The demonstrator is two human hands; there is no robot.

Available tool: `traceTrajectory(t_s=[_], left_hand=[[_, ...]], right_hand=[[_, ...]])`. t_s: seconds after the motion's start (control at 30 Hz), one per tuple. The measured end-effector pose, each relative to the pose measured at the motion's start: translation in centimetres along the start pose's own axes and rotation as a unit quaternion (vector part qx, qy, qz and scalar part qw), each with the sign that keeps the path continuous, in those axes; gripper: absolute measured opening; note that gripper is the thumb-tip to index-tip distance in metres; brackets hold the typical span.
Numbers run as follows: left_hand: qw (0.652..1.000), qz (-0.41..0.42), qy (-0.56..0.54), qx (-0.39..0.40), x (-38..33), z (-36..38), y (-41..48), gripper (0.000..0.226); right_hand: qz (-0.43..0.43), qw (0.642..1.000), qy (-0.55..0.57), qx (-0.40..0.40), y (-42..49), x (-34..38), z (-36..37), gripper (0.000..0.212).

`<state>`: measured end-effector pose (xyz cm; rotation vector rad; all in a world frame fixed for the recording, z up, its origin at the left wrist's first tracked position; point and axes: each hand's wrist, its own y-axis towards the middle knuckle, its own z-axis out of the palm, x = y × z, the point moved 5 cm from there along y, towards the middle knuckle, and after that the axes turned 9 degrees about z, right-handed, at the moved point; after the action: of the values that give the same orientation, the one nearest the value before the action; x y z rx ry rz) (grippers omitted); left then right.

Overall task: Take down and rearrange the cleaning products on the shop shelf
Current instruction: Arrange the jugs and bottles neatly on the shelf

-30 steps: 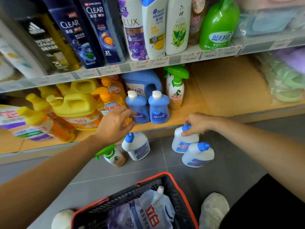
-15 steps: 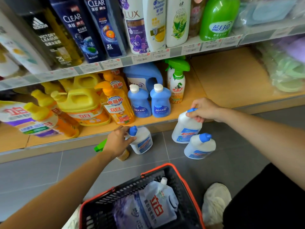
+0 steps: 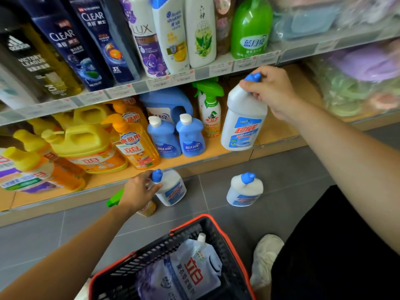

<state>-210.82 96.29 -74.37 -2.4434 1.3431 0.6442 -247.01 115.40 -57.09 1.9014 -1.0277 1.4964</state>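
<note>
White bottle (image 3: 243, 118) held aloft (right hand (image 3: 272, 92) grips its neck).

The left hand (image 3: 138, 191) hides most of the spray bottle (image 3: 114, 199); price labels (image 3: 223, 69) blur.

Right grip (image 3: 268, 92) high, left grip (image 3: 138, 191) low (both curled).

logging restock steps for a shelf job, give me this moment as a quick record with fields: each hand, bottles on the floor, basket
right hand: grips the raised white bottle by its neck, off the floor, in front of the lower shelf
left hand: grips the neck of the left floor bottle, which stands on the floor
loose on floor: right floor bottle, upright, untouched; green spray bottle, partly hidden behind the left hand
basket: holds a refill pouch
</note>
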Motion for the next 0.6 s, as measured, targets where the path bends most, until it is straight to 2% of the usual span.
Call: traceTrajectory(t_s=[0.13, 0.33, 0.5, 0.57, 0.6], left_hand=[[1.000, -0.017, -0.005, 0.004, -0.1, 0.5, -0.2, 0.044], [0.998, -0.034, -0.042, 0.024, 0.2, 1.0, 0.5, 0.042], [0.999, 0.031, -0.033, 0.022, -1.8, 0.2, 1.9, 0.042], [0.997, 0.067, -0.030, 0.016, -3.3, -0.8, 2.3, 0.042], [0.996, 0.079, -0.036, 0.013, -4.1, -1.3, 2.5, 0.042]], right_hand=[[0.007, 0.998, -0.062, 0.020, 0.9, -1.7, 1.4, 0.019], [0.038, 0.998, -0.047, -0.015, 2.0, -3.5, 2.0, 0.030], [0.081, 0.983, -0.159, -0.040, 0.7, -7.6, 1.9, 0.079], [0.097, 0.982, -0.153, -0.048, 0.5, -9.4, 2.4, 0.096], [0.104, 0.984, -0.134, -0.050, 0.5, -10.2, 2.7, 0.099]])
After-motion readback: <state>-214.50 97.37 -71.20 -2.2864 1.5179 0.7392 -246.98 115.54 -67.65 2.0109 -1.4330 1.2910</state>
